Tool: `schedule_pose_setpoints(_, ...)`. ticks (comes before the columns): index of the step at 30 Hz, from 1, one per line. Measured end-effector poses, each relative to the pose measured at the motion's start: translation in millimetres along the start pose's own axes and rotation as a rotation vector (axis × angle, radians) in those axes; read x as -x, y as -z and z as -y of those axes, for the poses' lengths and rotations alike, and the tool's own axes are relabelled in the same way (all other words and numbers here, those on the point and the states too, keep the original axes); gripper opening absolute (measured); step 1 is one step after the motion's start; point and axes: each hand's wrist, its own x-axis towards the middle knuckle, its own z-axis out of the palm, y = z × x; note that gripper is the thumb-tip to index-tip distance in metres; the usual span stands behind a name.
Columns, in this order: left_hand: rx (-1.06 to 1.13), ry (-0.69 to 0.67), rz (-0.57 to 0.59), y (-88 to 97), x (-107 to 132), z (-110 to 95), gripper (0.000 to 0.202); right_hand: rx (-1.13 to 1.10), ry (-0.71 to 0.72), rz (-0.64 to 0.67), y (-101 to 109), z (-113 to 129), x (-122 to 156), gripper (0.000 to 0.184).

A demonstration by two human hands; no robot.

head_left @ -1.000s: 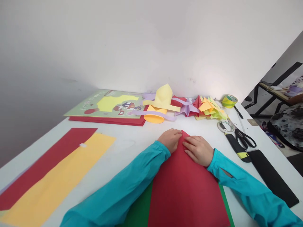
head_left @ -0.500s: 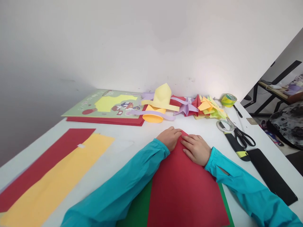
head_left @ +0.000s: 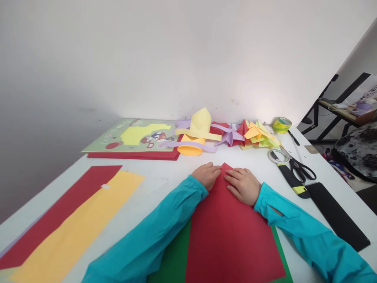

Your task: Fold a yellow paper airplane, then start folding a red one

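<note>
A sheet of red paper (head_left: 232,239) with a pointed top lies in front of me, over a green sheet (head_left: 175,255) that shows along both sides. My left hand (head_left: 207,175) is closed at the left edge of the point, fingers curled on the paper; its thumb is hidden. On the right side of the same point rests my right hand (head_left: 244,185), its fingers stretched out and lying flat on the paper.
Left lie red (head_left: 67,208) and orange strips (head_left: 88,224). Behind are a green picture pad (head_left: 118,135), a yellow paper hat (head_left: 201,124) and folded paper stars (head_left: 232,135). Right: tape roll (head_left: 279,156), scissors (head_left: 302,169), cutter (head_left: 290,177), black strip (head_left: 337,214).
The view has shifted slightly. My left hand has moved a little away from the paper's very tip, which shows more now. The right hand stays flat on the sheet.
</note>
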Motion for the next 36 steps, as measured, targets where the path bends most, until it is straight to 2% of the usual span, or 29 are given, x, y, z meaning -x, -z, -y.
schedule_pose_setpoints(7,0.001,-0.041,-0.072,-11.4,21.8,8.4,0.025,-0.013,0.007,-0.009,-0.3,-0.3,0.1,0.034)
schedule_pose_setpoints(13,0.021,-0.089,-0.146,-8.8,40.4,12.1,0.029,-0.016,0.015,-0.017,-1.9,-1.1,1.0,0.034)
schedule_pose_setpoints(18,0.04,-0.113,-0.177,0.1,55.1,10.9,0.03,-0.021,0.022,-0.034,-2.4,-1.4,1.3,0.034)
schedule_pose_setpoints(23,0.061,-0.093,-0.153,14.3,69.5,4.7,0.029,-0.025,0.027,-0.037,-2.5,-1.5,1.9,0.034)
schedule_pose_setpoints(30,0.063,-0.116,-0.174,32.9,79.1,-4.4,0.027,-0.039,0.014,-0.033,-3.3,-2.1,3.1,0.035)
schedule_pose_setpoints(36,0.088,-0.072,-0.149,41.4,86.9,-10.2,0.026,-0.03,0.016,-0.034,-2.5,-2.0,2.7,0.034)
